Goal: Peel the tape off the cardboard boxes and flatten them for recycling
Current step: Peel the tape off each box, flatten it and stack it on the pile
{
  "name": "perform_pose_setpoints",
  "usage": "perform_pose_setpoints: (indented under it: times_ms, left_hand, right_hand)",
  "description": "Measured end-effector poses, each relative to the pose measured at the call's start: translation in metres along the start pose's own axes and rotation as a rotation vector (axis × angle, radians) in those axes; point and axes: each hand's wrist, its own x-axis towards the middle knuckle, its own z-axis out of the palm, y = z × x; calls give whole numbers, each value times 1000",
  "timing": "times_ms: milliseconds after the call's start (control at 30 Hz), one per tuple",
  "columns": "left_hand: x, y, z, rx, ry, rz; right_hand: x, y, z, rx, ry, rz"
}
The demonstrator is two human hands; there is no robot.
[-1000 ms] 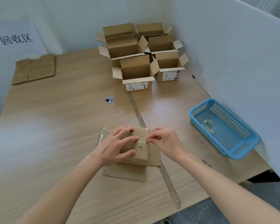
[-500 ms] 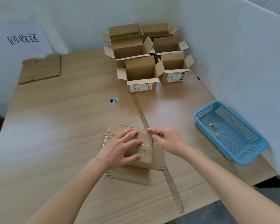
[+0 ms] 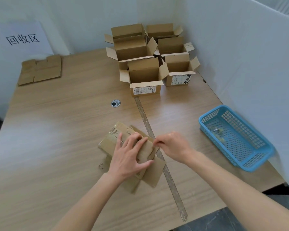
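A small brown cardboard box [image 3: 117, 135] lies upside down near the table's front, its flaps spread under it. My left hand [image 3: 130, 157] lies spread on top of the box with the thumb along its near side, holding it down. My right hand [image 3: 172, 148] is at the box's right top edge, its fingertips pinching the clear tape [image 3: 154, 143] there. The tape is hard to make out.
Several open cardboard boxes [image 3: 145, 75] stand at the back right. A flattened box [image 3: 40, 69] lies at the back left under a paper sign [image 3: 22, 39]. A blue plastic basket [image 3: 235, 135] with tape scraps sits at the right. White partitions close the table's right side.
The box has turned counterclockwise under my left hand and now sits askew. My right hand stays at its right edge, fingertips drawn together on the tape.
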Motion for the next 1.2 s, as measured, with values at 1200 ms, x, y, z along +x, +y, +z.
perform_pose_setpoints:
  times_ms: [1200]
  left_hand:
    - [0,0,9,-53,87,55]
  right_hand:
    - [-7,17,-7,398,53,350]
